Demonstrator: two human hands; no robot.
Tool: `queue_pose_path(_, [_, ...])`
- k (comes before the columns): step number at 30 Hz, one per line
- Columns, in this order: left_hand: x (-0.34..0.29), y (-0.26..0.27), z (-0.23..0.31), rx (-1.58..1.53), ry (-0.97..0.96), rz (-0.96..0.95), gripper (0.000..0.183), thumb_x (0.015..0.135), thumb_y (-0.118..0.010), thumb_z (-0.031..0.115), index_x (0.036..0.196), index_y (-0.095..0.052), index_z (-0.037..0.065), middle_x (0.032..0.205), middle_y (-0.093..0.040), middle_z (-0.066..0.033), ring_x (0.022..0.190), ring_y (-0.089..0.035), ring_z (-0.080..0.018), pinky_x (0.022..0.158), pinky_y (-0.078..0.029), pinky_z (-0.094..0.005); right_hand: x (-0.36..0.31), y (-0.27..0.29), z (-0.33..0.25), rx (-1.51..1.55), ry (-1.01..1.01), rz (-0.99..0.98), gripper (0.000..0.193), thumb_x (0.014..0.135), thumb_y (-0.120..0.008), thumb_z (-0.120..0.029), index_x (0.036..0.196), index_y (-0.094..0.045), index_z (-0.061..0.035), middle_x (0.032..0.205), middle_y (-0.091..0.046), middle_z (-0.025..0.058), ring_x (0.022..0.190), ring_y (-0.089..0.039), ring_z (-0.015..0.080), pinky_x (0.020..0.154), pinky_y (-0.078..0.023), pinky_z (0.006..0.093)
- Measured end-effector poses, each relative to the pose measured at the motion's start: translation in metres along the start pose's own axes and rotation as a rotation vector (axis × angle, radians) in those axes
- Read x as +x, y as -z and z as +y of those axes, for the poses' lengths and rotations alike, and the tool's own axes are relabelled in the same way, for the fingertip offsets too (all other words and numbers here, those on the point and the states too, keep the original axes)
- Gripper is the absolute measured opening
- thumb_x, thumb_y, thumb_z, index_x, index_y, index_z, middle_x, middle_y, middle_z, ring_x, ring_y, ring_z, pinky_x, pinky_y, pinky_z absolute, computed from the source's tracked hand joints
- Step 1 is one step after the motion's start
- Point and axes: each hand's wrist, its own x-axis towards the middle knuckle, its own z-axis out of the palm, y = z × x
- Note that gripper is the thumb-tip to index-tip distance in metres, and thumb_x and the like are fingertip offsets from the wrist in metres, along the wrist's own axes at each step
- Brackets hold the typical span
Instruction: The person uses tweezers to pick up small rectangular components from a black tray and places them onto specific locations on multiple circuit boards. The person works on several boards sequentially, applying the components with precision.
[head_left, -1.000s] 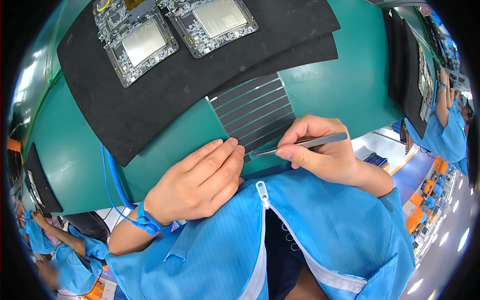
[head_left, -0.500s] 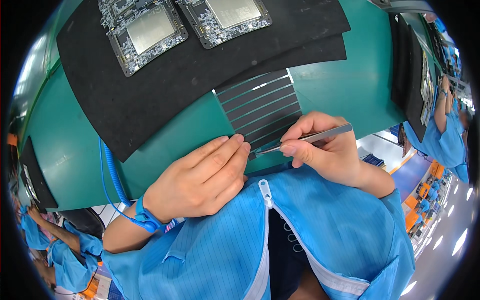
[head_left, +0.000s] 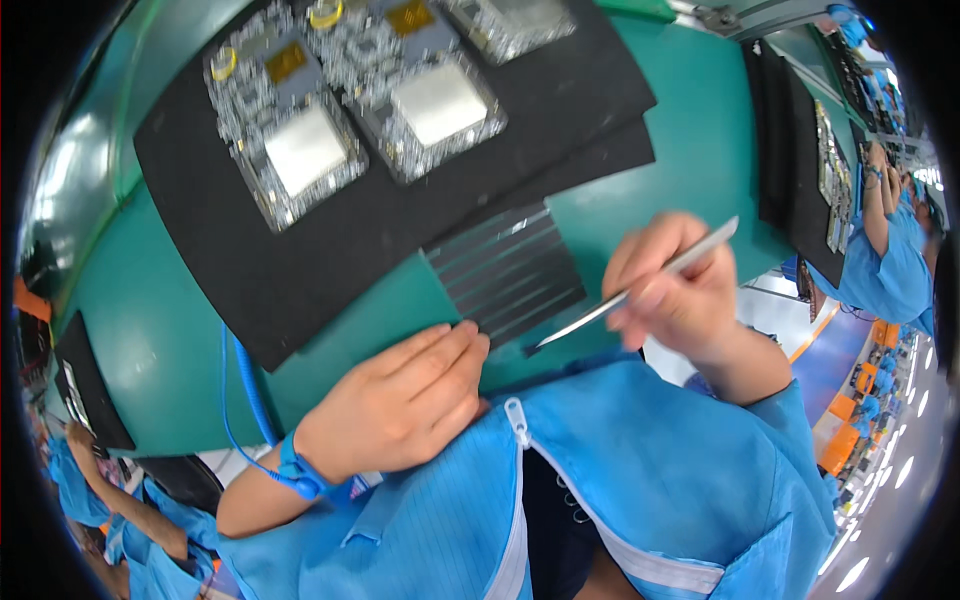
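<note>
My right hand (head_left: 680, 290) grips a pair of metal tweezers (head_left: 600, 310), held slanting down to the left. At their tips is a small dark piece (head_left: 530, 350), just off the near edge of a clear sheet with dark strips (head_left: 508, 275). My left hand (head_left: 410, 400) lies with its fingers stretched out side by side, their tips beside the sheet's near left corner; whether they touch it I cannot tell. A blue wrist strap (head_left: 298, 465) goes round my left wrist.
Several circuit boards (head_left: 440, 105) with silver shields lie on a black mat (head_left: 400, 240) over the green table (head_left: 690, 130). A blue coiled cord (head_left: 252, 385) runs down on the left. More dark mats (head_left: 785, 150) with boards stand at the right. Other people in blue sit on both sides.
My right hand has moved right with the tweezers, drawing the dark piece away from my left fingertips. The view has shifted, showing more boards.
</note>
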Motion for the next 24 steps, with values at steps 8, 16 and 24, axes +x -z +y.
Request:
queue_pose_path(8, [0.054, 0.032, -0.049, 0.424, 0.204, -0.091, 0.057, 0.075, -0.068, 0.016, 0.128, -0.049, 0.005, 0.138, -0.041, -0.0153, 0.127, -0.040, -0.0306, 0.104, -0.032, -0.0458, 0.138, 0.084, -0.056, 0.110, 0.234, 0.113, 0.021, 0.091, -0.060, -0.023, 0.089, -0.057, -0.0030, 0.070, -0.059, 0.0048, 0.056, -0.053, 0.0079, 0.056, -0.043, 0.0216])
queue_pose_path(16, [0.040, 0.064, -0.060, 0.368, 0.146, -0.244, 0.052, 0.075, -0.068, 0.025, 0.121, -0.054, 0.004, 0.136, -0.045, -0.0147, 0.124, -0.044, -0.0321, 0.103, -0.034, -0.0457, 0.128, 0.053, -0.040, 0.010, 0.046, 0.143, 0.022, 0.090, -0.062, -0.026, 0.090, -0.054, -0.0060, 0.069, -0.061, 0.0051, 0.051, -0.053, 0.0072, 0.052, -0.042, 0.0215])
queue_pose_path(24, [0.123, 0.012, -0.076, 0.489, 0.336, 0.177, 0.052, 0.075, -0.069, 0.022, 0.115, -0.054, -0.008, 0.119, -0.052, -0.0243, 0.111, -0.050, -0.0374, 0.093, -0.043, -0.0402, 0.176, 0.044, -0.040, -0.048, 0.042, 0.195, 0.024, 0.090, -0.061, -0.026, 0.091, -0.051, -0.0040, 0.067, -0.062, 0.0097, 0.050, -0.058, 0.0109, 0.048, -0.042, 0.0222])
